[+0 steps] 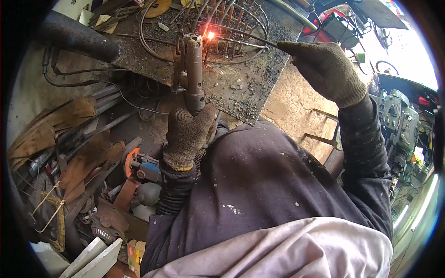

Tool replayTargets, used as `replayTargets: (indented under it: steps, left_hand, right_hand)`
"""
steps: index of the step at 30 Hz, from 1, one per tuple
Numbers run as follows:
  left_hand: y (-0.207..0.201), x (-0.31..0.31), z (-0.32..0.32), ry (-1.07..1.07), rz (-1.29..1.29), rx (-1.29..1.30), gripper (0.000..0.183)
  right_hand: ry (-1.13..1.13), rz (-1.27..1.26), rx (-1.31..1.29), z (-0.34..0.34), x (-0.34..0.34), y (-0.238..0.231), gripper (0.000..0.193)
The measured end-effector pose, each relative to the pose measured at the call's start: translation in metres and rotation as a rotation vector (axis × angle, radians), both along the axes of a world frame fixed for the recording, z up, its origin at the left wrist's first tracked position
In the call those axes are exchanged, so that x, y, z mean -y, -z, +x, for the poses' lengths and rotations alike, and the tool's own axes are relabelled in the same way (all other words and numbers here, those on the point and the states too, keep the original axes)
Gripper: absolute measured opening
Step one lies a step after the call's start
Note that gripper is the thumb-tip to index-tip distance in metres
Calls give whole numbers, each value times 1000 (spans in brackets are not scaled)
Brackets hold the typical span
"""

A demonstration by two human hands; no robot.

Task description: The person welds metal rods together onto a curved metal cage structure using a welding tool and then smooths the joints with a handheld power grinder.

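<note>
My left hand (187, 134), in a knitted work glove, is closed around the lower end of a thick, worn cylindrical tool (193, 69) that looks like a welding electrode holder. Beside its upper end burns a bright orange-white glow (211, 35), against a round frame of bent metal rods (238, 44) on the steel tabletop (227, 90). My right hand (327, 69), gloved too, is raised over the table's right edge. Its closed fingers grip a thin metal rod (252, 36) that slants leftward over the frame toward the glow. Glare hides the exact contact point.
A thick dark pipe (76, 37) and a cable (88, 82) lie at the left. Below are scrap metal, brown cloths (60, 120) and an orange-and-blue power tool (143, 167). A metal-legged object (327, 129) stands right of the table. Greenish machinery (398, 123) is farther right.
</note>
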State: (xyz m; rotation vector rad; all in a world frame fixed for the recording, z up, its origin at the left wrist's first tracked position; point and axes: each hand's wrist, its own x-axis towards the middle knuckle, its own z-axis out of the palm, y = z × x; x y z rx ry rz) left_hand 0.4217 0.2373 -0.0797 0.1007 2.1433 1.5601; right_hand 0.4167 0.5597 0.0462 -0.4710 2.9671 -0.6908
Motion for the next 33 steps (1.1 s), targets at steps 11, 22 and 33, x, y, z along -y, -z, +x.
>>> replayTargets:
  steps: [11,22,33]
  left_hand:
    - [0,-8,0,-15,-140,-110,21]
    - [5,2,5,42,-124,-132,28]
    - [-14,24,7,-151,174,-230,36]
  right_hand:
    - [50,33,47,-1,11,-13,29]
    - [-79,194,-163,8,-14,5,24]
    - [139,-42,109,3,5,-6,37]
